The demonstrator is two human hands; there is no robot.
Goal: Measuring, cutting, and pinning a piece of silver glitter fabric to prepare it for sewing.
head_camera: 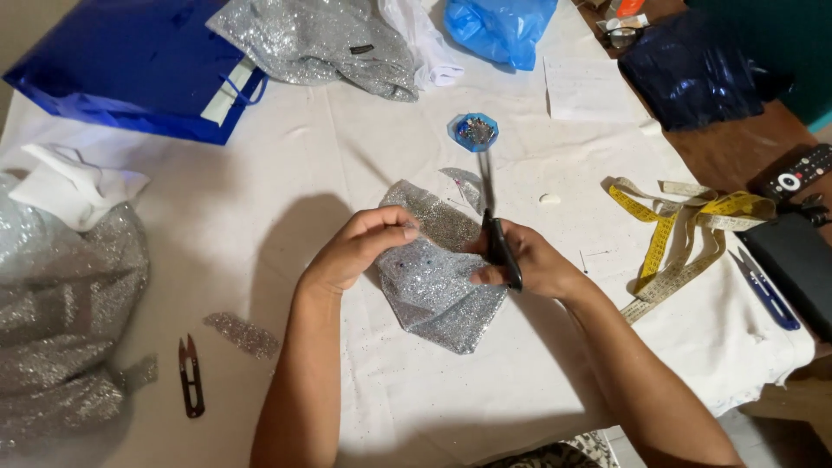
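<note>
You are at a sewing table in a home. A white cloth (286, 173) covers the table. A yellow measuring tape (672, 238) lies curled at the right of the frame. A small blue dish of pins (474, 132) sits near the top middle. Little thread snips (191, 377) lie at the lower left. Shiny silver fabric (61, 329) is piled at the left edge. A TV remote (799, 172) at the far right makes it look like a home.
</note>
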